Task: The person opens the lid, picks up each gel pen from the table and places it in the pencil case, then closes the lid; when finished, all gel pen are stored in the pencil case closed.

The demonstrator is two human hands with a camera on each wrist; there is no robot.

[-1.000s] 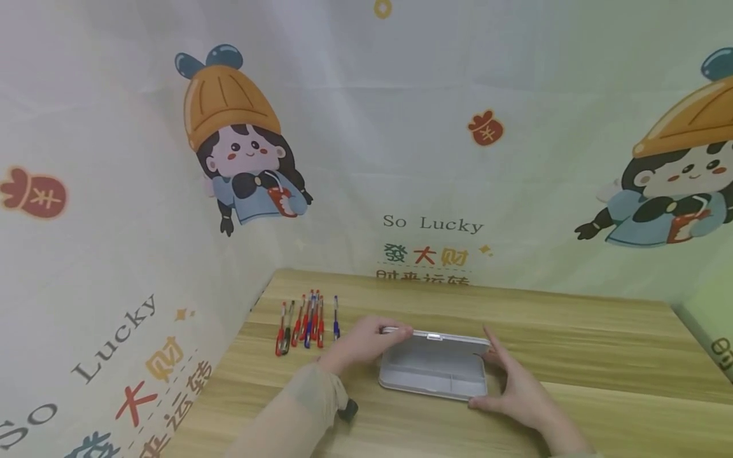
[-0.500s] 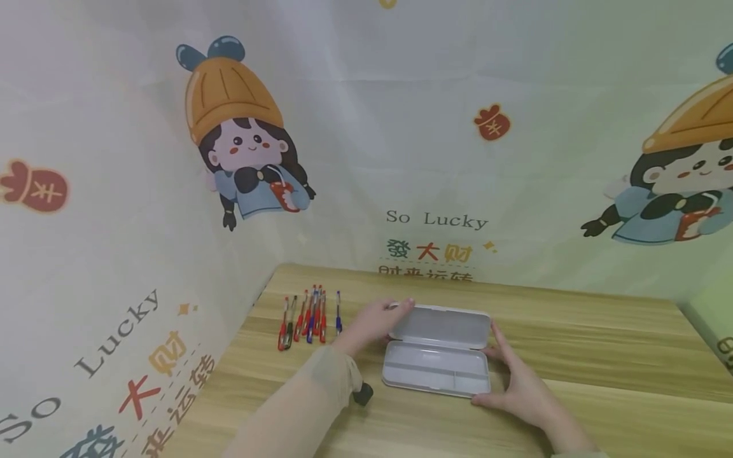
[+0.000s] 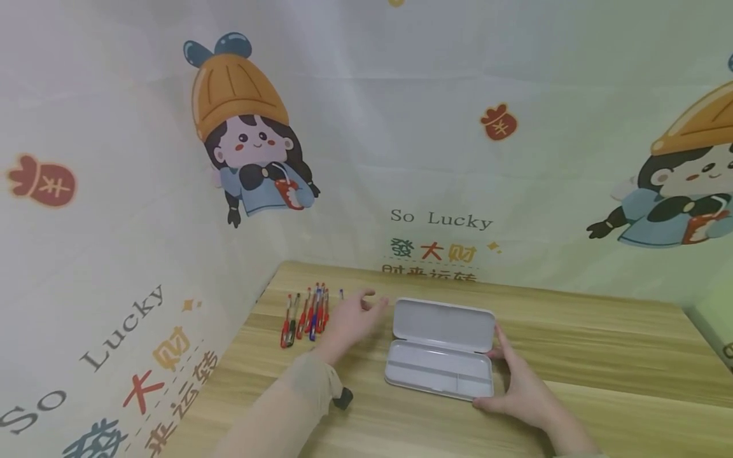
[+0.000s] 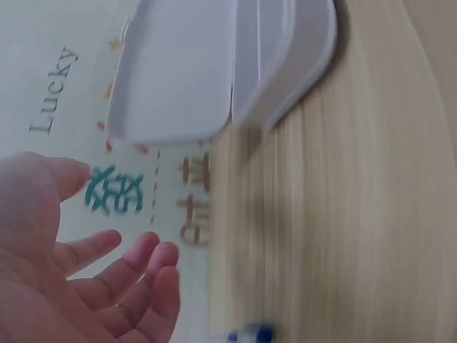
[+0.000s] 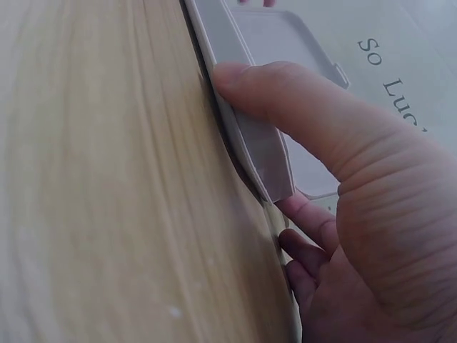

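The left hand (image 3: 355, 318) is hanging, fingers loosely curved, beside an open case (image 3: 442, 327) on the table (image 3: 584, 356); the right hand (image 3: 518, 391) is gripping the case's end. One blue pen (image 3: 342, 294) is lying mostly hidden.

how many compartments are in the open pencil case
3 in the pencil case: a long back compartment, a long front-left compartment and a short front-right compartment, nearest the right hand. None looks hidden.
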